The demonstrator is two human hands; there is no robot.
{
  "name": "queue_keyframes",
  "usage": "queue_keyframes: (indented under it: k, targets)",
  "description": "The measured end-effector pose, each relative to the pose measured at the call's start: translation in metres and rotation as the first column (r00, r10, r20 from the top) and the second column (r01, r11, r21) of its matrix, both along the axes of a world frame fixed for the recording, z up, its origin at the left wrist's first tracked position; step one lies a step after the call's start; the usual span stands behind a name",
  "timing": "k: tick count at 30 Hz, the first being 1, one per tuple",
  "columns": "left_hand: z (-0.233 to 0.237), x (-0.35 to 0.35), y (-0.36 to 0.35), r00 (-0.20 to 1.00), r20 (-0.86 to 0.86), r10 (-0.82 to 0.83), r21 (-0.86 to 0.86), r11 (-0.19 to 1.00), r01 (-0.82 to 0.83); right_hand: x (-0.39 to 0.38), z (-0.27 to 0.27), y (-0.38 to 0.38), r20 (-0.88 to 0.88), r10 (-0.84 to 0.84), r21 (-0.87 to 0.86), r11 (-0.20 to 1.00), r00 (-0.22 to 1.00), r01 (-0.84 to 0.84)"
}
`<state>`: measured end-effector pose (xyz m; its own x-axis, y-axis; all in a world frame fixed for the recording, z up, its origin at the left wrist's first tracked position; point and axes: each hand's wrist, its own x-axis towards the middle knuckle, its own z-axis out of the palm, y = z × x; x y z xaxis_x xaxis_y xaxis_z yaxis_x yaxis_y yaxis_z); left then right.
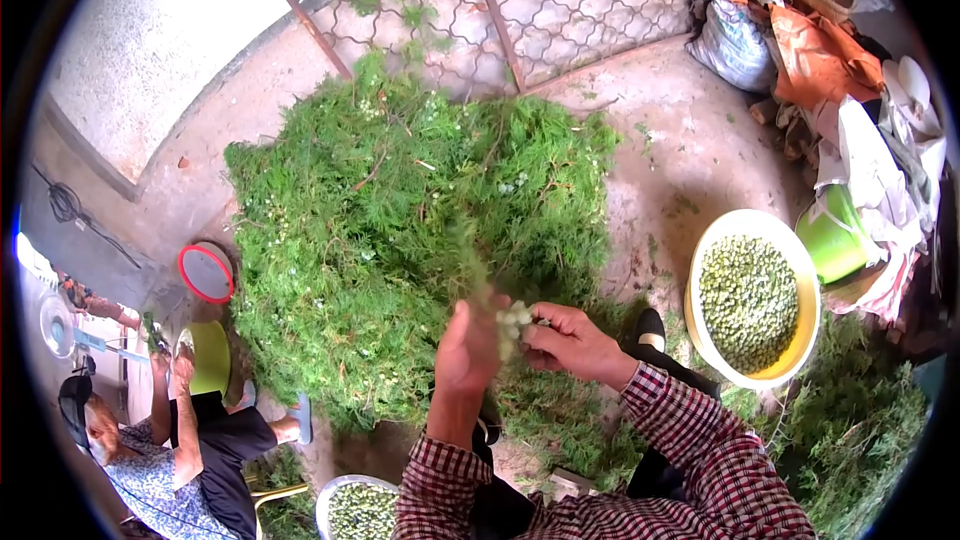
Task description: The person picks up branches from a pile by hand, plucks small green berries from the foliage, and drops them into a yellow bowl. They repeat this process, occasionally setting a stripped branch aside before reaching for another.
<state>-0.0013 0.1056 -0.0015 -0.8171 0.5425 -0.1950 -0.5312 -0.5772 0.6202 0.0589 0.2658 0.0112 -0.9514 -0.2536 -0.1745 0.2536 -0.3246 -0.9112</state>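
Observation:
Near the centre, a sprig with pale green berries [514, 320] lies between my two hands. My left hand [467, 348] is closed around the sprig's stem side, somewhat blurred, with green foliage rising above it. On the right, my right hand [572, 342] pinches at the pale berries with thumb and fingers. Beneath and beyond both hands spreads a large pile of green branches [350, 230] on the floor, dotted with pale berries.
At right stands a yellow basin [812, 315] of green berries, beside a bright green bucket [835, 230]. Another bowl of berries [362, 512] is at the bottom left. A seated person [150, 460] works by a green tub [210, 355]. A metal lattice [600, 0] borders the pile.

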Motion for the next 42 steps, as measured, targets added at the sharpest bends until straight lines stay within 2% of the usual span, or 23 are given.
queue_keyframes:
  k: [1,2,4,5,8,10,14,19,23,26,27,30,33,34,37,38,40,42]
  targets:
    - [0.003,0.002,0.002,0.999,-0.016,-0.031,0.06,0.998,0.032,0.002,0.01,-0.003,0.03,-0.064,-0.115,0.991,0.997,0.067]
    - [0.005,0.003,0.002,0.997,-0.036,-0.061,0.12,0.991,0.065,0.0,0.01,-0.002,0.048,-0.056,-0.148,0.987,0.997,0.063]
    - [-0.001,0.003,-0.001,0.999,0.023,-0.036,0.084,0.996,0.034,0.001,0.009,0.0,0.094,-0.034,-0.215,0.975,0.995,0.053]
    - [-0.003,0.002,-0.003,0.999,0.038,-0.027,0.054,0.998,0.025,0.0,0.009,-0.002,0.167,-0.037,-0.154,0.986,0.985,0.063]
    - [-0.007,0.0,-0.008,0.997,0.075,0.0,-0.026,1.0,0.002,-0.001,-0.013,0.002,0.101,0.093,-0.164,0.984,0.991,-0.075]
    - [0.0,0.002,-0.006,0.996,0.084,-0.016,-0.038,0.999,0.019,0.001,0.002,0.003,0.027,0.103,-0.084,0.991,0.994,-0.1]
    - [-0.012,0.0,-0.005,0.991,0.065,0.12,-0.086,0.99,-0.115,-0.002,0.012,0.001,-0.027,0.091,0.11,0.99,0.995,-0.088]
    - [-0.001,0.003,-0.001,0.988,0.057,0.144,-0.141,0.981,-0.134,-0.003,0.003,-0.006,-0.028,-0.023,-0.01,1.0,0.999,0.023]
    - [0.004,0.001,-0.003,0.98,0.06,0.191,-0.098,0.978,-0.184,-0.004,-0.007,-0.01,0.038,-0.096,-0.138,0.985,0.995,0.1]
    - [0.015,0.001,0.0,0.968,0.08,0.239,-0.07,0.97,-0.234,0.001,0.003,-0.017,-0.023,-0.15,-0.049,0.988,0.988,0.148]
    - [0.014,0.0,-0.003,0.964,0.091,0.251,-0.077,0.967,-0.244,0.002,0.002,-0.016,-0.063,-0.128,-0.067,0.99,0.99,0.123]
    - [0.013,0.0,-0.004,0.948,0.131,0.289,-0.117,0.954,-0.275,0.007,0.007,-0.013,0.003,-0.071,-0.12,0.99,0.997,0.071]
    - [0.015,0.003,-0.001,0.944,0.127,0.305,-0.176,0.943,-0.281,0.005,0.003,0.003,0.126,0.137,-0.41,0.909,0.983,-0.074]
    - [0.016,0.003,0.001,0.945,0.117,0.305,-0.195,0.94,-0.279,0.005,0.005,0.01,0.15,0.202,-0.375,0.917,0.968,-0.133]
    - [0.017,-0.009,-0.008,0.967,-0.067,0.245,-0.092,0.964,-0.251,0.017,0.005,0.028,0.222,0.343,-0.323,0.909,0.912,-0.264]
    - [0.005,-0.02,-0.02,0.887,0.113,0.447,-0.121,0.892,-0.435,0.021,0.006,0.036,0.197,0.296,-0.297,0.926,0.935,-0.231]
    - [0.009,-0.024,-0.031,0.858,-0.005,0.514,-0.202,0.84,-0.504,0.03,0.009,0.059,0.155,0.198,-0.253,0.955,0.968,-0.155]
    - [0.008,-0.018,-0.024,0.899,0.006,0.438,-0.179,0.885,-0.43,0.035,0.004,0.093,0.005,-0.204,-0.206,0.958,0.979,0.201]
